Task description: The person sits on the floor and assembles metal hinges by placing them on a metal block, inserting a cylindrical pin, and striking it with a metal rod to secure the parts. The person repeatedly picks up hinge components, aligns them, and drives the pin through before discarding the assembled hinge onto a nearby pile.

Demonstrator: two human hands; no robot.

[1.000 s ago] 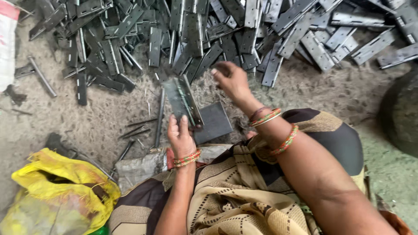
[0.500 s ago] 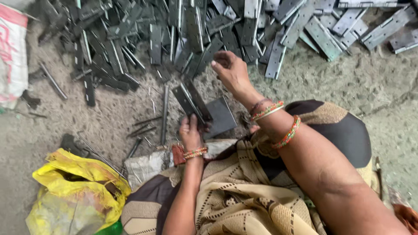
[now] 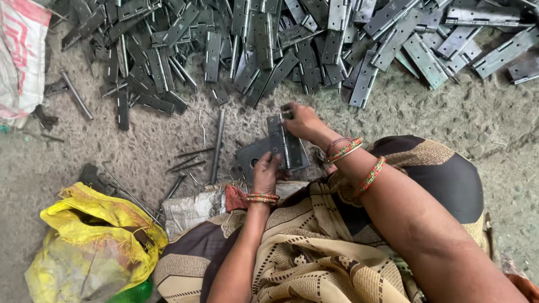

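seated on a gritty floor, left hand (image 3: 265, 174) gripping the lower end of a grey metal hinge (image 3: 279, 141) held over a dark steel block (image 3: 258, 154), right hand (image 3: 301, 120) pinching its top by the knuckle. beyond, a big heap of hinges (image 3: 292, 39); loose pins (image 3: 193, 152) nearby; apparently much left to handle.

Your right hand (image 3: 300, 120) has drawn back from the heap of grey metal hinges (image 3: 292, 45) on the floor, where it reached a second ago, and now meets the top end of the long grey steel hinge (image 3: 279, 141). Your left hand (image 3: 265, 173) has brought that hinge from a slant to nearly upright, over the dark flat metal plate (image 3: 255, 157).
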